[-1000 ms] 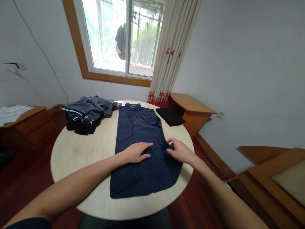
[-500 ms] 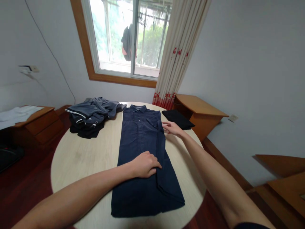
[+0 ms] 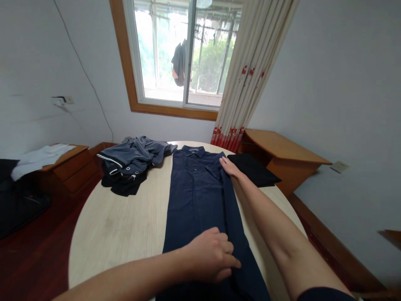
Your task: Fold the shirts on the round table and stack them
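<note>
A dark navy button-up shirt [image 3: 197, 200] lies lengthwise on the round table, collar toward the window, with one sleeve laid down along its right side. My left hand [image 3: 214, 255] is over the lower front of the shirt, fingers curled and thumb and forefinger closing at the sleeve's edge. The cloth between them is partly hidden. Farther up, my right hand [image 3: 229, 166] lies against the shirt's right shoulder edge, its fingers stretched out over the fabric.
A heap of grey and black clothes [image 3: 134, 156] sits at the table's [image 3: 109, 234] back left. Folded black cloth [image 3: 253, 169] lies at the back right, near a wooden desk [image 3: 282, 146]. A drawer cabinet [image 3: 75, 167] bearing white cloth stands left.
My right hand has come onto the shirt's shoulder edge from just beside it. My left hand has moved nearer the hem along the sleeve. The camera view has shifted.
</note>
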Motion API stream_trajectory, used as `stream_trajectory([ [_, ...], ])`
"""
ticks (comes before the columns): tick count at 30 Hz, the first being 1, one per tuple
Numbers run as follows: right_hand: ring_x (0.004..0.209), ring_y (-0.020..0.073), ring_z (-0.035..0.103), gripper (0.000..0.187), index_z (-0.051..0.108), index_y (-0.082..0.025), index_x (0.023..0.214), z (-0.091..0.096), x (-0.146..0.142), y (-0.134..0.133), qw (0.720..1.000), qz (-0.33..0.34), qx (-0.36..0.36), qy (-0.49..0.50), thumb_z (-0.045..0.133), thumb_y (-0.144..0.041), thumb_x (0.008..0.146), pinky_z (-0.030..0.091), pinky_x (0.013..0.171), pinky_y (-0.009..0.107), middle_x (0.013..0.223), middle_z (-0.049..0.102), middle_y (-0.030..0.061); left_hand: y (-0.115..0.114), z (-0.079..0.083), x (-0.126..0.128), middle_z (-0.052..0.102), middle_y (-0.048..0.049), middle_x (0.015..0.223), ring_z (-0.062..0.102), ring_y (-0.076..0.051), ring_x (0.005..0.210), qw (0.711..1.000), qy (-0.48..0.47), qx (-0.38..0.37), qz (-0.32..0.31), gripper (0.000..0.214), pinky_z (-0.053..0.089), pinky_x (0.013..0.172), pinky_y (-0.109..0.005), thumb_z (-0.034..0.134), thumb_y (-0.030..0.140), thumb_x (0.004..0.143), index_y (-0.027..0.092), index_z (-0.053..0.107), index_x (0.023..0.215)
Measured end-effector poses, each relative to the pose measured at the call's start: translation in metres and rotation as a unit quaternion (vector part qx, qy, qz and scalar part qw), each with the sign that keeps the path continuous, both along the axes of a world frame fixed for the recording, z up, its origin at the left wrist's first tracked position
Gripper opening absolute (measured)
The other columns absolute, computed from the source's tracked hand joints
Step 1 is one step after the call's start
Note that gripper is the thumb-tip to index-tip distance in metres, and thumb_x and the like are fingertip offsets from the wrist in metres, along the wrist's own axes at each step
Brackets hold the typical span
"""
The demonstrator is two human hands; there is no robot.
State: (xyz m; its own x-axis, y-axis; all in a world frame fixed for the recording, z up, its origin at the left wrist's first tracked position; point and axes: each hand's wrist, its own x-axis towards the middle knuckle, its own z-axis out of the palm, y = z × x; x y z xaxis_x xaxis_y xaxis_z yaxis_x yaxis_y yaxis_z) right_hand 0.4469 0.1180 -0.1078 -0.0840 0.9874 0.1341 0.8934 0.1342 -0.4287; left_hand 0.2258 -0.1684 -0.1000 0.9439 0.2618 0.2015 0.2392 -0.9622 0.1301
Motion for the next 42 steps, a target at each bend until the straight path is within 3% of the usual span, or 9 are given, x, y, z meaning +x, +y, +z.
stream_trajectory([
  [4, 0.155, 0.0286, 0.017, 0.071, 0.031, -0.013, 0.159, 0.015, -0.028, -0.004, 0.999, 0.013, -0.023, -0.038, 0.02, -0.058, 0.104, 0.014, 0.124, 0.048, 0.166, 0.021, 0.0128, -0.004, 0.006, -0.002, 0.062, -0.0029, 0.085, 0.052, -0.02, 0.08, 0.999, -0.013, 0.026, -0.014, 0.02, 0.032, 0.064, -0.035, 0.065, 0.033, 0.09, 0.024, 0.071, 0.107],
  [11, 0.156, 0.0255, 0.013, 0.071, 0.027, -0.016, 0.16, 0.015, -0.074, -0.018, 0.992, 0.085, -0.039, -0.088, 0.02, -0.058, 0.104, 0.01, 0.124, 0.051, 0.168, 0.015, 0.0115, -0.008, 0.013, -0.007, 0.061, -0.003, 0.094, 0.051, -0.018, 0.083, 0.994, -0.039, 0.079, -0.072, 0.016, 0.034, 0.07, -0.035, 0.062, 0.034, 0.092, 0.021, 0.066, 0.085],
  [17, 0.156, 0.0251, 0.011, 0.071, 0.027, -0.018, 0.16, 0.009, -0.083, -0.008, 0.99, 0.102, -0.057, -0.079, 0.016, -0.06, 0.104, 0.008, 0.124, 0.05, 0.168, 0.015, 0.0107, -0.006, 0.017, -0.007, 0.063, 0.0, 0.089, 0.051, -0.015, 0.077, 0.99, -0.05, 0.09, -0.095, 0.026, 0.034, 0.071, -0.034, 0.059, 0.04, 0.095, 0.021, 0.06, 0.078],
  [22, 0.156, 0.0274, 0.011, 0.072, 0.015, -0.022, 0.163, -0.005, -0.084, -0.01, 0.985, 0.118, -0.091, -0.087, 0.018, -0.062, 0.102, 0.007, 0.124, 0.054, 0.168, 0.014, 0.0072, -0.002, 0.007, -0.007, 0.064, 0.0009, 0.084, 0.052, -0.015, 0.076, 0.989, -0.049, 0.076, -0.114, 0.031, 0.036, 0.068, -0.034, 0.063, 0.042, 0.094, 0.021, 0.059, 0.072],
  [27, 0.156, 0.0256, 0.008, 0.073, 0.009, -0.021, 0.163, -0.014, -0.084, -0.01, 0.99, 0.094, -0.043, -0.097, 0.015, -0.061, 0.102, 0.005, 0.124, 0.052, 0.169, 0.011, 0.0076, 0.004, -0.004, -0.007, 0.069, -0.0007, 0.084, 0.06, -0.017, 0.079, 0.996, -0.039, 0.017, -0.072, 0.035, 0.043, 0.069, -0.033, 0.064, 0.054, 0.091, 0.021, 0.069, 0.085],
  [30, 0.156, 0.0264, 0.008, 0.074, 0.015, -0.019, 0.163, -0.015, -0.084, 0.001, 0.987, 0.079, -0.063, -0.127, 0.019, -0.061, 0.102, 0.004, 0.124, 0.053, 0.169, 0.011, 0.0096, 0.007, -0.004, -0.012, 0.067, -0.0109, 0.127, 0.06, -0.027, 0.118, 0.998, -0.056, -0.016, 0.011, 0.052, 0.047, 0.096, -0.042, 0.056, 0.06, 0.094, 0.017, 0.066, 0.121],
  [33, 0.156, 0.0258, 0.008, 0.073, 0.018, -0.018, 0.162, -0.016, -0.087, 0.019, 0.988, 0.07, -0.05, -0.129, 0.02, -0.059, 0.102, 0.006, 0.123, 0.054, 0.169, 0.011, 0.0098, 0.009, -0.004, -0.018, 0.043, -0.0163, 0.157, 0.036, -0.038, 0.146, 0.998, -0.017, -0.047, 0.034, 0.066, 0.035, 0.112, -0.061, 0.055, 0.061, 0.094, 0.019, 0.049, 0.145],
  [36, 0.156, 0.0262, 0.008, 0.074, 0.021, -0.019, 0.161, -0.021, -0.089, 0.039, 0.989, 0.06, -0.053, -0.125, 0.022, -0.062, 0.101, 0.008, 0.123, 0.056, 0.169, 0.011, 0.01, 0.013, -0.008, -0.021, 0.037, -0.0177, 0.16, 0.031, -0.04, 0.148, 0.996, 0.018, -0.08, 0.024, 0.063, 0.032, 0.112, -0.068, 0.051, 0.055, 0.097, 0.02, 0.045, 0.15],
  [42, 0.156, 0.0281, 0.009, 0.08, 0.022, -0.02, 0.161, -0.029, -0.085, 0.072, 0.989, 0.042, -0.063, -0.127, 0.03, -0.068, 0.098, 0.01, 0.121, 0.061, 0.169, 0.012, 0.0103, 0.033, -0.007, -0.025, 0.032, -0.017, 0.162, 0.025, -0.037, 0.151, 0.992, 0.013, -0.124, 0.035, 0.064, 0.025, 0.116, -0.069, 0.049, 0.053, 0.099, 0.02, 0.041, 0.153],
])
